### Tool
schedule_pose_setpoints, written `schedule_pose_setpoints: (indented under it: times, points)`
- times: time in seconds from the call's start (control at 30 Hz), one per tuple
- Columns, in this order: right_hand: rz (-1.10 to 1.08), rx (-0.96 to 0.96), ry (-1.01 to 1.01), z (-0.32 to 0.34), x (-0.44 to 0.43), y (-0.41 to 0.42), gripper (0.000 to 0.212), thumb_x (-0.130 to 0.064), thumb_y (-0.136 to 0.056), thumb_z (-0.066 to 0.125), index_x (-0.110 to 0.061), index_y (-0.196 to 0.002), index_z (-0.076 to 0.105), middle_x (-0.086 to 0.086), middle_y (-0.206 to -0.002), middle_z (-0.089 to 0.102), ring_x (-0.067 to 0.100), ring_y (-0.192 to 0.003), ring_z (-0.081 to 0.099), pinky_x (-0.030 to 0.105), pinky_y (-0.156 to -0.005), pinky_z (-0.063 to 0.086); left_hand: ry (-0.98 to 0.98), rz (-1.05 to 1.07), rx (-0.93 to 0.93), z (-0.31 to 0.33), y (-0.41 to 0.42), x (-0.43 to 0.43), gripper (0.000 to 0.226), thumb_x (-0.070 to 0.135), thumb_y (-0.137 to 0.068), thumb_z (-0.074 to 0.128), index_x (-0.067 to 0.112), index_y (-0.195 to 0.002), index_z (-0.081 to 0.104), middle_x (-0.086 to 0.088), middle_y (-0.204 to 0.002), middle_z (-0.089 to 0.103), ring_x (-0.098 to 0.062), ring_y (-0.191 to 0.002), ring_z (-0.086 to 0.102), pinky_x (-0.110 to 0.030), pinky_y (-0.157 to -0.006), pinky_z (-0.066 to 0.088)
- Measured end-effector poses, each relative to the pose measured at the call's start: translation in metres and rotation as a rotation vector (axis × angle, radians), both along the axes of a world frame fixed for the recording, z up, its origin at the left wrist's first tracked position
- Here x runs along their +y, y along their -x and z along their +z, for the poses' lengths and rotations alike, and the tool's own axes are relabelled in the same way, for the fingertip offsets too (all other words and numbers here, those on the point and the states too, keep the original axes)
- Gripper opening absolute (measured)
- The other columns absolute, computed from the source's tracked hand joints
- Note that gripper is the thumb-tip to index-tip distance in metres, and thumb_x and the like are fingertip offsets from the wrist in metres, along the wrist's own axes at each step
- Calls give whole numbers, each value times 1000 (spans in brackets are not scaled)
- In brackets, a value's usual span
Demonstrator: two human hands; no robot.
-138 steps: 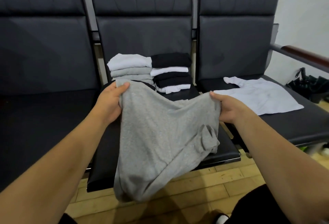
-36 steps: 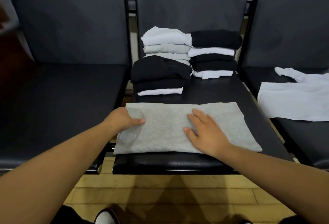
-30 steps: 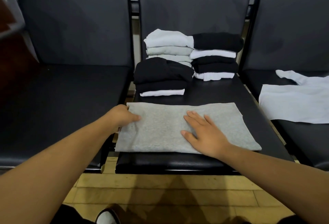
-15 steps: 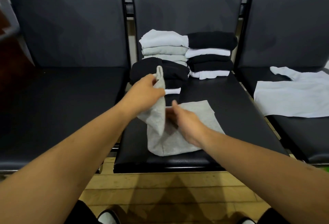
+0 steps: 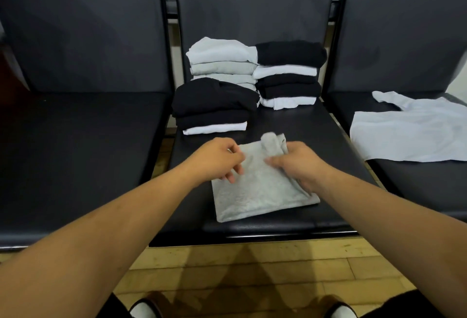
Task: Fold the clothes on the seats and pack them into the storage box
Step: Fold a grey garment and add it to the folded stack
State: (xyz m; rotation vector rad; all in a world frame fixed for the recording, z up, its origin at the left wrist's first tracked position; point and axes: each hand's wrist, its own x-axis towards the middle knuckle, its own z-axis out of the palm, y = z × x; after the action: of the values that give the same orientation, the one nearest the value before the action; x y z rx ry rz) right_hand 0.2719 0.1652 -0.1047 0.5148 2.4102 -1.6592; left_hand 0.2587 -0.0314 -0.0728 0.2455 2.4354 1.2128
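Right hand [image 5: 295, 163] has fingers curled round the right-side fold of the grey garment [image 5: 257, 194], left hand [image 5: 217, 159] sits curled at its left edge, can't tell if it's pinching anything. Garment lies folded small on the near part of the middle seat [image 5: 303, 125]. Three folded stacks [image 5: 288, 72] sit further back on it, so most folding looks done imo. White shirt [image 5: 409, 135] on the right seat [image 5: 417, 178] lies flat, unfolded, and no storage box in sight, so packing looks yet to start

Black seats [image 5: 303, 125]: folded stacks [image 5: 288, 72], grey garment [image 5: 252, 191], white shirt [image 5: 404, 135], seemingly unfolded.
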Motion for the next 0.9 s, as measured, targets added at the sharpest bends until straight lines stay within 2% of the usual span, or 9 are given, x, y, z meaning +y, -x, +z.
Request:
schedule_pose_setpoints:
  times: [0.13,0.23,0.3,0.4,0.53,0.63,0.7,0.77,0.9]
  points:
    - [-78,11,-110,-2,16,6,11,-13,-92,65,-3,-88,69,6,-83,69,21,-77,66,32,-70,53,181,143,76,-19,9,-16,18,24,-92,60,8,-101,61,-1,-87,68,-13,-73,60,-24,-61,48]
    - [-85,-39,-370,-18,27,11,30,-14,-94,60,-9,-66,49,4,-63,47,18,-59,46,30,-56,37,215,209,-45,-29,12,-20,35,30,-89,66,4,-112,57,-3,-86,59,-14,-74,59,-27,-59,52]
    - [-26,11,-498,-18,24,11,22,-27,-93,63,-11,-87,49,1,-76,52,18,-67,52,31,-58,41,157,248,-140,-31,10,-18,39,32,-89,69,4,-113,56,-5,-95,62,-16,-82,63,-27,-60,57]
    - [134,28,-661,-16,13,10,54,-48,-89,67,-14,-122,42,1,-105,57,25,-94,62,38,-75,51,27,289,-228,-29,4,-9,33,33,-89,72,13,-103,49,0,-90,56,-15,-77,62,-27,-60,55]
    - [-4,6,-734,-23,18,14,28,-28,-99,53,-7,-115,46,15,-114,60,34,-95,61,39,-73,49,-3,295,-281,-29,-1,-1,31,29,-87,75,15,-98,50,-1,-89,59,-13,-67,60,-24,-55,50]
    - [-90,149,-854,-22,28,14,23,-9,-97,47,-1,-119,47,22,-124,51,39,-107,54,43,-83,45,-122,356,-297,-27,0,0,21,20,-88,73,11,-99,56,-5,-95,63,-15,-73,62,-26,-60,54]
    - [-96,297,-726,-16,20,14,16,-14,-98,50,-5,-111,54,16,-115,58,31,-98,58,42,-84,49,-195,393,-206,-25,2,-1,16,18,-88,68,12,-101,60,-4,-98,65,-14,-79,64,-25,-58,53]
    - [-86,307,-376,-8,-1,12,22,-29,-101,52,-8,-99,60,10,-95,69,26,-85,68,48,-84,56,-203,422,-78,-20,4,-4,9,18,-88,64,15,-95,59,-1,-92,64,-11,-76,62,-23,-55,47]
    - [-79,-51,381,-4,-37,0,60,-57,-100,46,0,-109,63,22,-101,73,30,-92,73,48,-88,59,-218,328,82,-9,9,-7,9,24,-90,64,20,-92,55,0,-91,64,-12,-81,63,-29,-66,52]
